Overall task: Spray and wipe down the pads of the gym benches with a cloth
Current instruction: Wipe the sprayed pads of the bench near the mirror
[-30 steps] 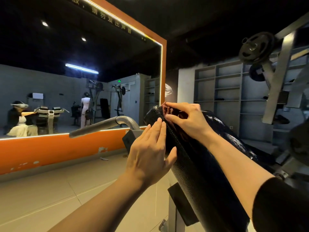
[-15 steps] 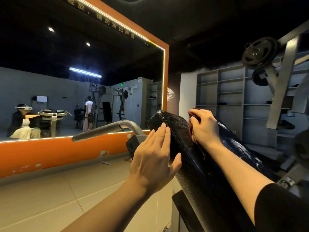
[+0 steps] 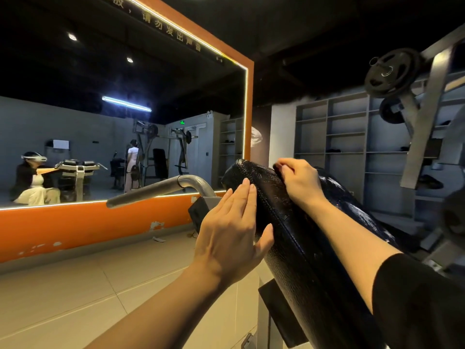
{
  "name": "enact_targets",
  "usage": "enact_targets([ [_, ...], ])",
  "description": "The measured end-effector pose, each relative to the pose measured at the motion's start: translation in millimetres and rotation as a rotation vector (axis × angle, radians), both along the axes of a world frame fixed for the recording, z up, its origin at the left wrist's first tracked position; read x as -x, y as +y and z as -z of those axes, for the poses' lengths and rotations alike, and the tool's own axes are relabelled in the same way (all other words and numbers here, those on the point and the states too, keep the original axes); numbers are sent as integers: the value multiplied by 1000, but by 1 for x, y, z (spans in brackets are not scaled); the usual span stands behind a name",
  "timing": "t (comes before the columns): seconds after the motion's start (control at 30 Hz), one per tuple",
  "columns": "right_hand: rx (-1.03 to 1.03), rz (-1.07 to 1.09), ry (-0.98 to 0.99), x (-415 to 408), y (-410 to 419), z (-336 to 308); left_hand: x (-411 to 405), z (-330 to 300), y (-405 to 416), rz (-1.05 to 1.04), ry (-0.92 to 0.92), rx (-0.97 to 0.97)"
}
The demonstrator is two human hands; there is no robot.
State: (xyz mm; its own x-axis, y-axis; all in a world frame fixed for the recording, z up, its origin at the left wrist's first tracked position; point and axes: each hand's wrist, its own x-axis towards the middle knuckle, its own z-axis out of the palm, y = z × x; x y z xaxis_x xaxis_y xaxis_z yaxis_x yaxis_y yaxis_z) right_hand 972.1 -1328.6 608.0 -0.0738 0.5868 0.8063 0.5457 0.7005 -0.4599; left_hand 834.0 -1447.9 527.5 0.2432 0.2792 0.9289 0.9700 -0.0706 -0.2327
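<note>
Pad (image 3: 302,243) is tilted, long axis running from top end down toward the viewer; right hand (image 3: 299,181) is bunched on a barely visible cloth (image 3: 276,168) near the top; left hand (image 3: 234,233) is pressed flat, fingers straight, against the pad's left side; unwiped length is judged to lie below the right hand.

The room is dim under a black ceiling. An LED strip (image 3: 245,109) edging the mirror (image 3: 120,122) glows brightly, wet glare streaks the bench pad (image 3: 297,238), and straight lines bow near the edges.
</note>
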Motion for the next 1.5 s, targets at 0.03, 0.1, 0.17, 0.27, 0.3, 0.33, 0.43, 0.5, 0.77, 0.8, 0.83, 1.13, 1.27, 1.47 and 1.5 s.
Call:
enact_targets([
  [0.03, -91, -68, 11, 6, -12, -4, 0, 0, 0, 5, 1, -4],
  [0.1, -186, -232, -102, 23, -32, -8, -1, 0, 0, 12, 4, -14],
  [0.17, -158, -261, -238, 34, -37, -8, -1, 0, -1, 17, 2, -15],
  [0.27, -27, -192, -247, 23, -22, -9, -1, 0, -1, 14, -2, -3],
  [0.3, 17, -156, -214, 16, -17, -8, -1, 0, -1, 14, -4, 1],
  [0.33, 40, -119, -162, 11, -12, -6, -1, 1, -1, 16, -4, 8],
  [0.43, -92, -84, -4, 12, -18, -1, 0, 1, 0, 18, -3, 7],
  [0.5, -208, -193, -84, 20, -32, -1, 0, 0, 0, 23, -3, -4],
  [0.77, 66, -160, -240, 5, -4, -1, 0, 1, 1, 24, -4, -8],
  [0.8, 106, -126, -228, 2, 2, 0, 0, 2, 1, 24, -4, -1],
  [0.83, 141, -90, -217, -2, 6, 2, 0, 2, 1, 24, -3, 2],
  [1.13, -15, 75, 85, -2, -5, 14, -1, 0, -3, 19, 1, 3],
  [1.27, -119, -225, -187, 11, -31, 6, -1, 1, -3, 21, -1, 14],
  [1.47, 368, 142, -73, -21, 5, 20, 1, 0, -4, 22, 8, 70],
  [1.5, 415, 180, 6, -26, 5, 21, 2, 0, -4, 25, 10, 74],
])
